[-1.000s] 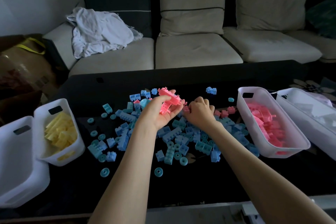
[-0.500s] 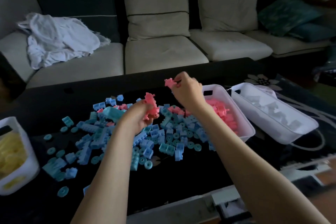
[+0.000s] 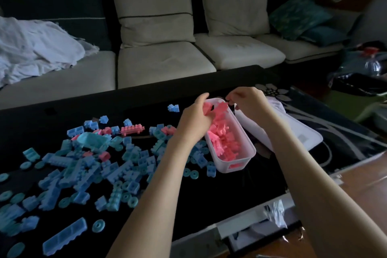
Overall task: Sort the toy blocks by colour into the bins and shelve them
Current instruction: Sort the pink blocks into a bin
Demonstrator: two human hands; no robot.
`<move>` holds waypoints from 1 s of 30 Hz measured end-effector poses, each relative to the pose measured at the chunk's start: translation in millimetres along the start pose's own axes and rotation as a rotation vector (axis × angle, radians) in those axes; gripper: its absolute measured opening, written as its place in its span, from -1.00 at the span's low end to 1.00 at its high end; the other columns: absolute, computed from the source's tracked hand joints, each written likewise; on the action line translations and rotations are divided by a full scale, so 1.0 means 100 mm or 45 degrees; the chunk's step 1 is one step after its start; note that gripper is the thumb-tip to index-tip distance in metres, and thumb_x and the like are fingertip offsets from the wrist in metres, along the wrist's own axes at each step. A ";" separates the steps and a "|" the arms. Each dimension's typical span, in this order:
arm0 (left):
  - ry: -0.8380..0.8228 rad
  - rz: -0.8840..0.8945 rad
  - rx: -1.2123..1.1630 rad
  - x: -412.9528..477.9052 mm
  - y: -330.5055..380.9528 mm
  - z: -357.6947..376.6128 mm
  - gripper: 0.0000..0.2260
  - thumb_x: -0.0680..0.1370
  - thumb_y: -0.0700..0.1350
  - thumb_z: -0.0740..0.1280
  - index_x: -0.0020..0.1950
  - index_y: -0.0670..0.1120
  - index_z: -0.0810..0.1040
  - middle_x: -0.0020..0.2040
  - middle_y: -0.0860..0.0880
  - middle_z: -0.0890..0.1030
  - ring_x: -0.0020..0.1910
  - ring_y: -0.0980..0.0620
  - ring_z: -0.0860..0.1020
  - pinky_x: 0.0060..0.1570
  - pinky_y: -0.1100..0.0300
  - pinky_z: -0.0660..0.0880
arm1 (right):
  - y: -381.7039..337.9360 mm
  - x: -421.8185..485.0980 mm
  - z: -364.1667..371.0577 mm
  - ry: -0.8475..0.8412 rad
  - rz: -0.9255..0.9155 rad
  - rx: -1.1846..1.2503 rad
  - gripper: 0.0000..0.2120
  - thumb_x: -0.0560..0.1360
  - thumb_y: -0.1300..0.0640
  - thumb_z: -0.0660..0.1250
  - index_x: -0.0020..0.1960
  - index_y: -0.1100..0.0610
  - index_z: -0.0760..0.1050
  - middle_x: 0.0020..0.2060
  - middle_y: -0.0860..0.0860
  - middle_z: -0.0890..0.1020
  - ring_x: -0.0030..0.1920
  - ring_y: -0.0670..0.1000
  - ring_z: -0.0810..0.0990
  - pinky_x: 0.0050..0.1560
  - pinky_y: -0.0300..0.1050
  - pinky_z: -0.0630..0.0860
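A white bin point(image 3: 249, 148) half full of pink blocks point(image 3: 225, 142) stands on the black table point(image 3: 219, 199), right of centre. My left hand point(image 3: 191, 124) grips a clump of pink blocks point(image 3: 207, 109) over the bin's left rim. At the bin's far end my right hand point(image 3: 248, 103) has its fingers curled, pinching a small pink block point(image 3: 222, 108). A spread of blue and teal blocks point(image 3: 88, 165) covers the table's left half, with a few pink blocks point(image 3: 132, 129) mixed in at the back.
A second white bin point(image 3: 301, 138) with white pieces lies just right of the pink one. A cream sofa point(image 3: 163, 65) with a white cloth point(image 3: 35, 50) runs behind the table. The table's front edge point(image 3: 236, 224) and a wooden floor point(image 3: 360, 192) are at lower right.
The view has swung to the right, so the yellow bin is out of sight. Both hands have carried their pink blocks from the pile across to the pink bin.
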State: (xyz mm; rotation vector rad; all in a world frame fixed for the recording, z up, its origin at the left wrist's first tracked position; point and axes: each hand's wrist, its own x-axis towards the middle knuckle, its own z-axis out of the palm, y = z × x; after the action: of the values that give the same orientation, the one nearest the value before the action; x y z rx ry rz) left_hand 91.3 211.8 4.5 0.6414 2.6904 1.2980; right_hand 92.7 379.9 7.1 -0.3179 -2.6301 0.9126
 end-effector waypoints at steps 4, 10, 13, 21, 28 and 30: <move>-0.184 -0.124 0.019 0.09 0.05 0.19 -0.19 0.56 0.12 0.27 0.54 0.01 -0.27 -0.07 0.00 0.57 -0.25 0.10 0.52 -0.31 0.30 0.39 | -0.02 -0.03 0.02 -0.109 -0.059 -0.162 -0.76 0.57 0.18 0.17 0.10 0.20 0.58 0.02 0.10 0.64 -0.05 0.05 0.55 -0.13 -0.26 0.31; 0.043 -0.115 0.042 0.19 -0.15 0.04 -0.58 0.60 -0.24 0.16 0.44 0.00 0.30 0.35 -0.04 0.43 0.23 0.02 0.47 -0.15 0.28 0.45 | -0.22 -0.12 0.16 -0.163 -0.143 -0.159 -0.79 0.57 0.26 0.17 0.09 0.24 0.56 -0.01 0.10 0.63 -0.10 0.05 0.60 -0.09 -0.15 0.53; 0.030 -0.253 0.542 0.16 -0.45 -0.06 -0.57 0.57 -0.26 0.13 0.44 -0.03 0.31 0.34 -0.13 0.43 0.27 -0.14 0.43 0.20 -0.03 0.42 | -0.40 -0.19 0.33 -0.195 -0.324 -0.186 -0.81 0.54 0.24 0.23 0.06 0.12 0.58 -0.08 0.00 0.65 -0.15 -0.04 0.61 -0.07 -0.16 0.57; -0.091 -0.151 1.158 -0.03 -1.03 -0.27 -0.52 0.53 -0.29 0.14 0.40 0.05 0.35 0.23 -0.04 0.43 0.33 -0.11 0.32 0.40 -0.18 0.09 | -0.88 -0.30 0.92 -0.521 -0.366 -0.184 -0.68 0.55 0.31 0.19 0.28 0.20 0.47 0.18 0.12 0.54 0.13 0.07 0.53 -0.02 -0.26 0.42; -0.111 -0.132 1.085 -0.17 -1.22 -0.49 -0.59 0.49 -0.33 0.18 0.27 0.02 0.42 0.07 -0.02 0.54 0.21 -0.06 0.43 0.29 -0.02 0.13 | -0.79 -0.26 1.20 -0.488 -0.132 -0.541 -0.75 0.52 0.33 0.15 0.17 0.29 0.46 0.17 0.18 0.43 0.21 0.20 0.43 0.13 0.02 0.46; -0.076 -0.103 1.051 -0.20 -1.28 -0.55 -0.58 0.49 -0.36 0.18 0.27 -0.01 0.43 0.07 -0.03 0.54 0.19 -0.06 0.45 0.30 -0.01 0.12 | -0.75 -0.28 1.21 -0.464 -0.064 -0.528 -0.75 0.54 0.30 0.14 0.17 0.30 0.47 0.16 0.23 0.47 0.17 0.24 0.48 0.01 0.00 0.44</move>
State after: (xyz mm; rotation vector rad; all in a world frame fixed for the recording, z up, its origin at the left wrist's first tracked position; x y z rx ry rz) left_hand 52.7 93.3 -61.0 0.5887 3.0896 0.0872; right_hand 64.9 246.4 -41.7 -0.1949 -3.1437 0.4307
